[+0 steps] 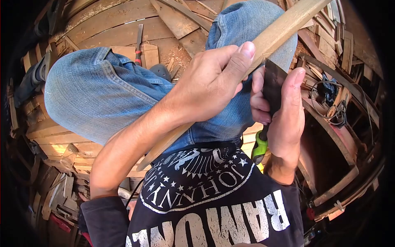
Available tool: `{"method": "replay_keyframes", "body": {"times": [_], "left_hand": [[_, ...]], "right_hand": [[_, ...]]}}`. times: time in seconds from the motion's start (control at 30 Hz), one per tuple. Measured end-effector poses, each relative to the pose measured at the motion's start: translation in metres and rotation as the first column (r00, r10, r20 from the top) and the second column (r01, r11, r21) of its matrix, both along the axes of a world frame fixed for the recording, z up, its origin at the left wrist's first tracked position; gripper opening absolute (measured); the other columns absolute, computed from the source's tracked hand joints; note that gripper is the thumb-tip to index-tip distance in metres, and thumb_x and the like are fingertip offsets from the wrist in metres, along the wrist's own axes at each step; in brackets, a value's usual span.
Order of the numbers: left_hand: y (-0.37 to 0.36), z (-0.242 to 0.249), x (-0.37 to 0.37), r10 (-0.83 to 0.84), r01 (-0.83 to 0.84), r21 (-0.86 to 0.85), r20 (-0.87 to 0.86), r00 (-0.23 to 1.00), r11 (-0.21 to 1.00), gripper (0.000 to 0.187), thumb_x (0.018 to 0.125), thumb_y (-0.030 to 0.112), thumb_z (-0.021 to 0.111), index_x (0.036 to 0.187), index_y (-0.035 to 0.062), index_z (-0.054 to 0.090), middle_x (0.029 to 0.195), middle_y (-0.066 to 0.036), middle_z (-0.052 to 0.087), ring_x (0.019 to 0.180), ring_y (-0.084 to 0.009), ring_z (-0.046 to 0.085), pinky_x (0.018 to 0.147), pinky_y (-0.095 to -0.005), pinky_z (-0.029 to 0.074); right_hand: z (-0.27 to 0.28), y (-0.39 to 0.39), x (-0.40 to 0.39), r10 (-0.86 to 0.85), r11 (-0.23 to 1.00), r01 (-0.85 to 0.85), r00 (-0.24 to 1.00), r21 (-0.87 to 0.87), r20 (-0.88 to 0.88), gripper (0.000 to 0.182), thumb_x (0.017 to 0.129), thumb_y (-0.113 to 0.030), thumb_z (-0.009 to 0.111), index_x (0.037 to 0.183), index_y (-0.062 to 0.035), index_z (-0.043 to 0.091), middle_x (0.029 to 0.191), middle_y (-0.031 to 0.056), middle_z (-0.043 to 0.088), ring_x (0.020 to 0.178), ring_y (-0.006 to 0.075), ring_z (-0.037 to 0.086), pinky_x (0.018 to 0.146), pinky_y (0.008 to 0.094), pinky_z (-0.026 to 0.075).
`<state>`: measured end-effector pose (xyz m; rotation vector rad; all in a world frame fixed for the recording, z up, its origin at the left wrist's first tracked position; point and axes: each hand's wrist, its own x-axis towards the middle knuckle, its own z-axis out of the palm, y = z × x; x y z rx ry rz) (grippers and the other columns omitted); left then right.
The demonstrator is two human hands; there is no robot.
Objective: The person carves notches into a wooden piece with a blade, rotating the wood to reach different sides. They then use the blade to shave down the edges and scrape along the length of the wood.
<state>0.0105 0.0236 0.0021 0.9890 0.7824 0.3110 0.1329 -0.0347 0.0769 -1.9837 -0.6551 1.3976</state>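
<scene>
My left hand [216, 82] is wrapped round a long, slightly curved piece of wood [284, 29], its thumb lying along the upper face. The wood slants from the upper right, over my knee, down under my forearm to my lap. In my right hand [288, 107] is a dark flat metal tool [274, 82], a file or rasp by its look, held between thumb and fingers. Its tip is close to the wood's edge beside my left thumb. A green and black handle [259, 147] shows below my right palm.
A tool with a red handle [138, 57] lies on the wooden floor [119, 26] among shavings and offcuts. Curved wooden frames [329, 127] and coiled cable [335, 117] are at the right. Wood scraps [68, 185] lie at the lower left. Another person's leg [31, 80] shows at the far left.
</scene>
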Motion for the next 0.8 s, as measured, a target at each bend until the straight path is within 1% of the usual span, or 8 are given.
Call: {"method": "replay_keyframes", "body": {"times": [0.17, 0.2, 0.23, 0.27, 0.3, 0.37, 0.47, 0.8], "left_hand": [[0.0016, 0.0016, 0.0007, 0.012, -0.012, -0.001, 0.082, 0.997, 1.000, 0.054, 0.108, 0.051, 0.034, 0.084, 0.0073, 0.055, 0.061, 0.004, 0.047, 0.046, -0.0029, 0.040, 0.041, -0.0188, 0.033], [0.0022, 0.0018, 0.0005, 0.022, -0.023, 0.009, 0.057, 0.998, 1.000, 0.056, 0.107, 0.049, 0.037, 0.081, 0.0057, 0.061, 0.062, 0.000, 0.051, 0.053, -0.0080, 0.047, 0.051, -0.0250, 0.038], [0.0023, 0.0017, 0.0001, 0.033, -0.033, 0.018, 0.031, 0.999, 0.999, 0.058, 0.107, 0.047, 0.041, 0.077, 0.0041, 0.067, 0.062, -0.003, 0.056, 0.061, -0.0131, 0.053, 0.060, -0.0311, 0.044], [0.0024, 0.0012, -0.0002, 0.032, -0.033, 0.017, 0.031, 0.999, 0.999, 0.058, 0.107, 0.047, 0.041, 0.077, 0.0041, 0.067, 0.062, -0.003, 0.056, 0.061, -0.0131, 0.053, 0.060, -0.0311, 0.044], [0.0023, 0.0008, 0.0001, 0.025, -0.026, 0.024, 0.034, 0.999, 0.999, 0.059, 0.107, 0.047, 0.040, 0.077, 0.0039, 0.067, 0.062, -0.003, 0.056, 0.061, -0.0134, 0.054, 0.060, -0.0314, 0.044], [0.0023, 0.0003, -0.0004, 0.017, -0.018, 0.029, 0.037, 0.999, 0.999, 0.059, 0.107, 0.047, 0.040, 0.077, 0.0037, 0.067, 0.062, -0.004, 0.056, 0.061, -0.0137, 0.054, 0.060, -0.0317, 0.044], [0.0021, 0.0001, -0.0003, 0.002, -0.003, 0.051, 0.026, 1.000, 0.999, 0.059, 0.107, 0.047, 0.039, 0.078, 0.0036, 0.067, 0.064, -0.004, 0.058, 0.061, -0.0145, 0.055, 0.061, -0.0316, 0.045], [0.0019, 0.0016, 0.0014, 0.027, -0.030, 0.052, 0.053, 0.998, 0.998, 0.060, 0.108, 0.046, 0.037, 0.078, 0.0026, 0.066, 0.068, -0.005, 0.064, 0.063, -0.0151, 0.059, 0.064, -0.0319, 0.048]], "right_hand": [[-0.0008, 0.0011, -0.0011, -0.008, 0.999, 0.010, 0.999, 0.044, -0.051, 0.071, 0.102, -0.068, 0.019, 0.085, -0.0073, 0.051, 0.062, -0.0050, 0.036, 0.054, 0.0053, 0.027, 0.047, 0.0209, 0.019], [-0.0004, 0.0011, -0.0003, -0.009, 0.999, 0.011, 0.999, 0.043, -0.051, 0.071, 0.102, -0.068, 0.019, 0.085, -0.0073, 0.051, 0.062, -0.0050, 0.036, 0.054, 0.0053, 0.027, 0.047, 0.0209, 0.019], [0.0004, 0.0008, 0.0013, -0.027, 0.999, 0.031, 0.996, 0.034, -0.086, 0.068, 0.104, -0.064, 0.021, 0.085, -0.0064, 0.054, 0.064, -0.0042, 0.043, 0.055, 0.0040, 0.029, 0.049, 0.0209, 0.022], [0.0007, 0.0006, 0.0022, -0.046, 0.998, 0.049, 0.992, 0.026, -0.120, 0.066, 0.106, -0.059, 0.023, 0.084, -0.0055, 0.056, 0.066, -0.0033, 0.050, 0.056, 0.0028, 0.032, 0.051, 0.0208, 0.025], [0.0001, 0.0006, 0.0008, -0.046, 0.998, 0.050, 0.992, 0.026, -0.119, 0.066, 0.106, -0.059, 0.023, 0.084, -0.0055, 0.056, 0.066, -0.0033, 0.050, 0.056, 0.0028, 0.032, 0.051, 0.0208, 0.025], [-0.0016, 0.0016, -0.0046, -0.058, 0.998, 0.060, 0.997, 0.037, -0.051, 0.068, 0.103, -0.066, 0.022, 0.085, -0.0072, 0.051, 0.064, -0.0044, 0.038, 0.053, 0.0054, 0.026, 0.047, 0.0213, 0.018], [-0.0013, 0.0018, -0.0035, -0.051, 0.998, 0.053, 0.994, 0.027, -0.095, 0.069, 0.103, -0.066, 0.021, 0.084, -0.0073, 0.050, 0.064, -0.0045, 0.038, 0.053, 0.0052, 0.025, 0.046, 0.0214, 0.018], [-0.0025, 0.0025, -0.0028, -0.019, 0.999, 0.022, 0.998, 0.044, -0.060, 0.068, 0.103, -0.066, 0.020, 0.081, -0.0082, 0.048, 0.063, -0.0047, 0.037, 0.053, 0.0048, 0.025, 0.046, 0.0212, 0.018]]}}
